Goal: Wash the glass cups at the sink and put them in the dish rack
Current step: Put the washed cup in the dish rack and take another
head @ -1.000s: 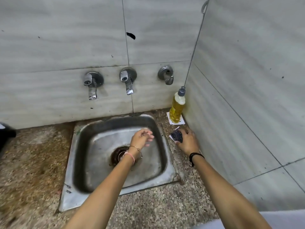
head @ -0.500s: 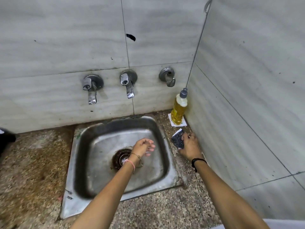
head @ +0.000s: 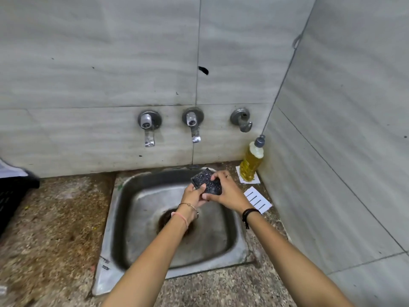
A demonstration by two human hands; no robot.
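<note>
**Two Hands on One Sponge, No Glass Confirmed**

Observed above the back of the sink (head: pixel 104 278): a dark speckled scrub sponge (head: pixel 207 181), raised clear of the basin. Gripped from the right by the right hand (head: pixel 228 193), fingers curled over its top face, thumb under its near edge. Met from the left by the left hand (head: pixel 191 196), fingers curled against its lower left edge. Cannot tell whether a glass cup sits inside that left grip. None plainly visible anywhere in view.

Also noted:
- wall taps (head: pixel 192 120), with no water seen running
- a bottle of yellow liquid (head: pixel 251 165), upright in the corner on the tabletop (head: pixel 55 218)
- a white slotted tray (head: pixel 257 199), just beside the sink's right rim
- a black crate (head: pixel 13 196) at the far left edge, mostly out of frame and possibly the dish rack

Judged to be the scrubbing step, at or near its start, with no cup seen racked. Next move likely to call for soap on the sponge or water from a tap. After that, a firm but gentle hold on wet glass. Risk to watch: a slip and a knock against the steel.
</note>
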